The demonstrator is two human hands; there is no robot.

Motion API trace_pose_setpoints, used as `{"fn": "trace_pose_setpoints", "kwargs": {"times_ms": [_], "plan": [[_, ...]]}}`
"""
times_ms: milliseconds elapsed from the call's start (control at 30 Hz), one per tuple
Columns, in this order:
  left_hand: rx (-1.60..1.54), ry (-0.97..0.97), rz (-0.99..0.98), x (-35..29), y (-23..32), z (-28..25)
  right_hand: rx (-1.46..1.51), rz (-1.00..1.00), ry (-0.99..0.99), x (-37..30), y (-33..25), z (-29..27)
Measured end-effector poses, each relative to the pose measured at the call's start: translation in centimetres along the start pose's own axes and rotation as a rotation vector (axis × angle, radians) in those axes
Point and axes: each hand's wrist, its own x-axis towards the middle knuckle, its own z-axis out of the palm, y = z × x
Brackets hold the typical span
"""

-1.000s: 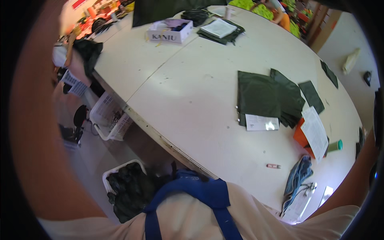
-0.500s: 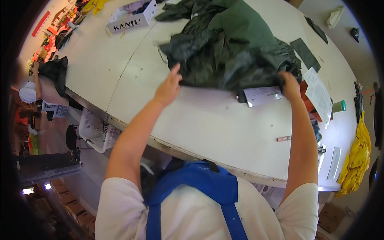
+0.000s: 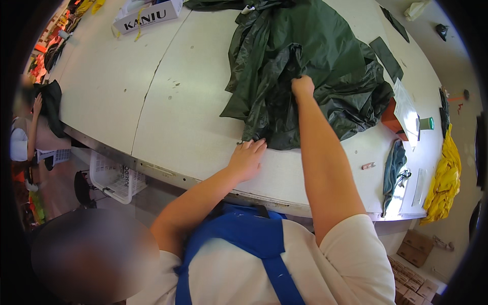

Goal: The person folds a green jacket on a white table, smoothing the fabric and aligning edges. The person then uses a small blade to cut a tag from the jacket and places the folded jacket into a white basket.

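A crumpled dark green raincoat-like garment (image 3: 315, 56) lies spread on the white table (image 3: 152, 107). My right hand (image 3: 303, 86) reaches forward over it and is closed on a raised fold near its middle. My left hand (image 3: 247, 158) lies flat on the table close to the front edge, fingers touching the garment's near hem. It holds nothing.
A white cardboard box (image 3: 147, 15) stands at the far left. To the right lie a sheet of paper (image 3: 406, 104), an orange box (image 3: 391, 118), a teal cloth (image 3: 394, 168) and a yellow garment (image 3: 445, 178). A white basket (image 3: 114, 178) sits under the table. Another person (image 3: 25, 137) stands left.
The garment, held up by both hands half a second ago, now lies on the table. My left hand came down to the near hem and my right hand moved forward onto a fold.
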Motion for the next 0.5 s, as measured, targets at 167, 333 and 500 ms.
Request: {"fn": "trace_pose_setpoints", "kwargs": {"times_ms": [167,333,500], "plan": [[0.086,0.377,-0.078,3.4,-3.6,1.9,0.578,-0.637,-0.232,-12.4,-8.6,-9.6],[-1.126,-0.183,-0.038,5.0,-4.7,-2.4,-0.303,-0.982,-0.478,-26.0,2.2,-14.3],[-1.182,-0.052,-0.011,-1.1,0.1,-2.1,0.078,-0.366,-0.259,-25.7,8.2,-18.0]]}}
